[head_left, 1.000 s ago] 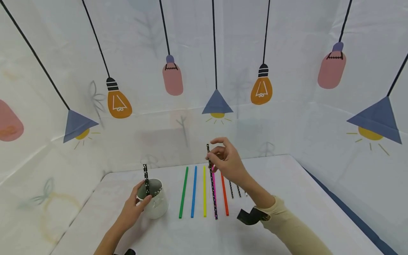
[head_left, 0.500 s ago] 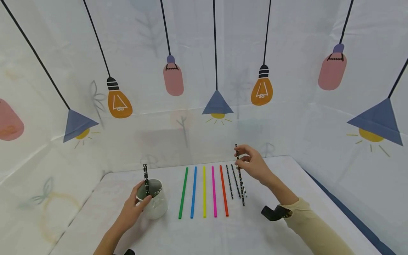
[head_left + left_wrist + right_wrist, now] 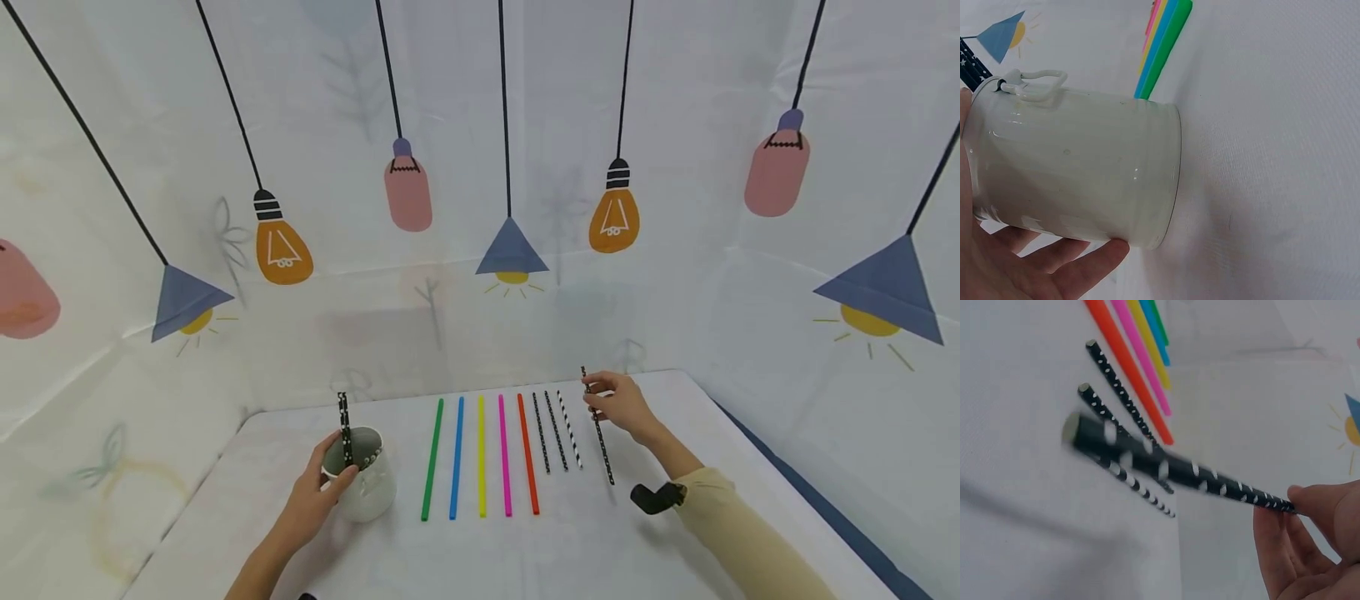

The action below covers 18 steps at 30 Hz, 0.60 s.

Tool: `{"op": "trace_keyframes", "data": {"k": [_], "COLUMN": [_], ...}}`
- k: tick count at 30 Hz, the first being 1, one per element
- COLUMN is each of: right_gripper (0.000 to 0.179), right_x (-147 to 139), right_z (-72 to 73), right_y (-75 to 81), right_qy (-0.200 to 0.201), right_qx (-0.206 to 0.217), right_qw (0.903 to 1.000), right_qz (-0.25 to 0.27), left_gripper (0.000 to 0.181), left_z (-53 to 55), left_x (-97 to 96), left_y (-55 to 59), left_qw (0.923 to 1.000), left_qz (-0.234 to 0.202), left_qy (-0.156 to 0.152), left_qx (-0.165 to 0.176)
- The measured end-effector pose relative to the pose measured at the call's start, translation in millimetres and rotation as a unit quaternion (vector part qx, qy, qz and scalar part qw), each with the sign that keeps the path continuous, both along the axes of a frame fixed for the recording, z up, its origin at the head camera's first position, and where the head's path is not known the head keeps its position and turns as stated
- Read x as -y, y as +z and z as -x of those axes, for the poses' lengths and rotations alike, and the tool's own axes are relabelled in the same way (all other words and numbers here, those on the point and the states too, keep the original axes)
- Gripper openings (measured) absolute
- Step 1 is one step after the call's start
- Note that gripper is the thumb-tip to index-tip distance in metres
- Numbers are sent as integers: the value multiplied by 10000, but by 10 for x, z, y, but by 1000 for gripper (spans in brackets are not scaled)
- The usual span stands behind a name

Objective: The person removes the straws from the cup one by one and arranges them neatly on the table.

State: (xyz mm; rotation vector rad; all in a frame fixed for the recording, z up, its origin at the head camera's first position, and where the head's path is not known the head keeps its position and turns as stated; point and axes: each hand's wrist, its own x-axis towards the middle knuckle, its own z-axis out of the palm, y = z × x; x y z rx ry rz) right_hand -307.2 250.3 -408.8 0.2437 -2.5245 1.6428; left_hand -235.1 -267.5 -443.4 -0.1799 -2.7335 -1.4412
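My left hand (image 3: 307, 500) holds a white mug (image 3: 371, 496), thumb at its front near the rim. Black straws (image 3: 345, 425) with white marks stand in the mug and lean on its rim. The left wrist view shows the mug's small loop handle (image 3: 1041, 87). On the right, my right hand (image 3: 622, 408) pinches a black straw (image 3: 602, 446) with white specks near its upper end. This straw slants low over the table, right of a striped black-and-white straw (image 3: 570, 429). Two speckled black straws (image 3: 541, 433) lie left of the striped one.
A row of coloured straws lies between the hands: green (image 3: 432, 458), blue (image 3: 457, 458), yellow (image 3: 482, 458), pink (image 3: 505, 458) and red (image 3: 528, 454). White sheeting (image 3: 480, 333) printed with lamps rises behind the white table (image 3: 480, 558).
My right hand has moved right and lower with the speckled black straw, from over the pink straw to beyond the striped one. My left hand stays on the mug.
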Motion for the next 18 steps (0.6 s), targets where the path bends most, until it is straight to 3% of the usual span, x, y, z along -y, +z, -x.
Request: {"op": "trace_keyframes", "data": {"k": [9, 18], "right_gripper": [32, 40], "right_x": [-116, -128], "right_z": [148, 290], "right_y": [-235, -354], "right_qy": [-501, -422], "right_qx": [-60, 409], "right_qw": [9980, 9973], "right_qz": [-390, -444], "left_gripper": [75, 75], "left_z": [16, -1], "left_x": [2, 0], "left_y": [-12, -2], "left_qw": [10000, 10000], "left_qz": [53, 65], "left_qy": [-13, -23], "left_qx": [-75, -66]}}
